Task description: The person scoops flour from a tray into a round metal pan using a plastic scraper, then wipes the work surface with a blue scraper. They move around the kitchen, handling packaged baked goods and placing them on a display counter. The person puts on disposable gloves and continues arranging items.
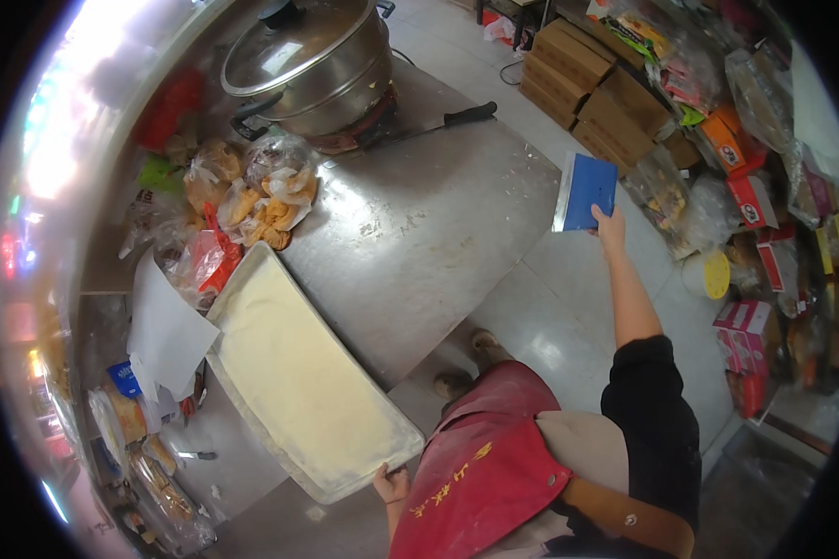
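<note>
My right hand (608, 230) is out to the right, holding a wide scraper (587, 193) with a blue grip and a pale metal edge. The scraper is in the air beyond the steel table's edge. Low in the view, my left hand (393, 483) grips the near rim of a rectangular metal baking tray (421, 441). A smooth layer of pale yellow batter or dough (300, 377) covers the tray. The tray lies aslant, its far end on the steel table (419, 258) and its near corner beside my red apron (489, 461).
A lidded steel steamer pot (335, 91) stands at the back, with a black-handled knife (468, 115) beside it. Bagged food (273, 202) and white paper (168, 328) lie by the tray's far left side. Cardboard boxes (587, 84) and packaged goods (741, 332) line the right.
</note>
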`<state>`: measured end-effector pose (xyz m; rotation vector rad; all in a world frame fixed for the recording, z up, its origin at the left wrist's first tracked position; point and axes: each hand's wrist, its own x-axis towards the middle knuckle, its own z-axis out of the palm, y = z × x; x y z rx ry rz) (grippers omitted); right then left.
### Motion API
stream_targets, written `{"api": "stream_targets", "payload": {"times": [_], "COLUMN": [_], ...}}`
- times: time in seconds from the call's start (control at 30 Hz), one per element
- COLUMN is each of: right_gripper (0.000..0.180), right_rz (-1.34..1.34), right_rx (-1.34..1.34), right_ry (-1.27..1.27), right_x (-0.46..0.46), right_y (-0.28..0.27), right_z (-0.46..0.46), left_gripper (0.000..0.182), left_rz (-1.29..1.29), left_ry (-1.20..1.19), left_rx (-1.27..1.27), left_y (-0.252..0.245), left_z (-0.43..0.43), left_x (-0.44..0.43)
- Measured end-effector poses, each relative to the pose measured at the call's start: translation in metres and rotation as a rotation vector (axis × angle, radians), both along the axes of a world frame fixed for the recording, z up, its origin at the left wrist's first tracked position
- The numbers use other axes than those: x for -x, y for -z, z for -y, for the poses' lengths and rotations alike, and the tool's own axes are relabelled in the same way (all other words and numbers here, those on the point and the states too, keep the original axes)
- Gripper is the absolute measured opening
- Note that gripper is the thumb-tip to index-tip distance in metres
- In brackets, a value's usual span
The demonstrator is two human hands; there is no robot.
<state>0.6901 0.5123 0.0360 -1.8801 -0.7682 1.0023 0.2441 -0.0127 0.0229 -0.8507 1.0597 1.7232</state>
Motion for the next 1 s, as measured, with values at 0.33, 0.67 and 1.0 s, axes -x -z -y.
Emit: {"api": "stream_targets", "payload": {"times": [0.33, 0.67, 1.0], "right_gripper": [0.046, 0.041, 0.065], "right_rz": [0.280, 0.286, 0.317], "right_rx": [0.181, -0.015, -0.181], "right_ry": [-0.354, -1.146, -0.867], "right_x": [0.048, 0.308, 0.220], "right_y": [0.000, -0.016, 0.010], "right_z": [-0.112, 0.035, 0.066], "left_gripper": [0.043, 0.051, 0.036], "left_rz": [-0.205, -0.269, -0.183], "left_ry": [0.028, -0.102, -0.027], "left_rx": [0.100, 0.100, 0.064], "left_y": [-0.033, -0.079, -0.086], "left_z": [-0.013, -0.019, -0.010], "left_x": [-0.009, -0.005, 0.002]}}
